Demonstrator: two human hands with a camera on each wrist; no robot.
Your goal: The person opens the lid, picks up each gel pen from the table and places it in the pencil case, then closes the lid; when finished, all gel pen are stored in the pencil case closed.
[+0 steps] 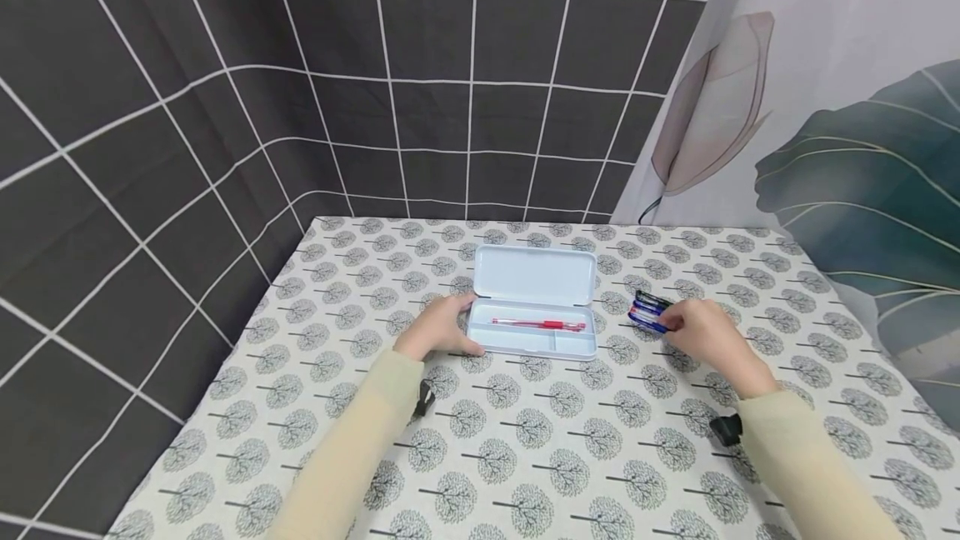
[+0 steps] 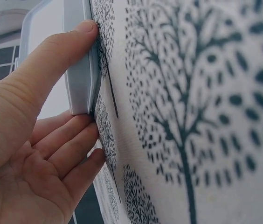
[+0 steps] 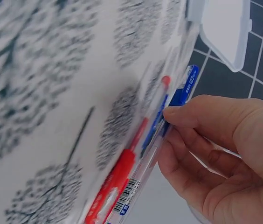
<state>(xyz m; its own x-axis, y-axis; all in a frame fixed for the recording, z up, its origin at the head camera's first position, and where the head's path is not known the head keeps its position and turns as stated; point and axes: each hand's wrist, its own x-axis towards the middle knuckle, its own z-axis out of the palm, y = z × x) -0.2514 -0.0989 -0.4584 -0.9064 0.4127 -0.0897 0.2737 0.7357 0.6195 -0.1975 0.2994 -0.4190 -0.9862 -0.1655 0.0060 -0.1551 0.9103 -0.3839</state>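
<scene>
A pale blue pencil case (image 1: 536,275) lies with its lid raised, and a red pen (image 1: 551,325) rests in its long compartment. My left hand (image 1: 442,325) holds the case's left end, thumb against the front wall (image 2: 81,70) and fingers at the end. Off to the right, my right hand (image 1: 703,330) pinches a blue pen (image 3: 186,86) between thumb and fingers. Beside that pen are a red-capped pen (image 3: 113,186) with a clear barrel and, in the head view, a black pen (image 1: 651,299). Whether the hand also holds these is unclear.
The table (image 1: 525,440) wears a white cloth printed with grey trees. A dark curtain (image 1: 427,107) with a white grid hangs behind and to the left. A pale leaf-patterned curtain (image 1: 825,148) hangs at the right.
</scene>
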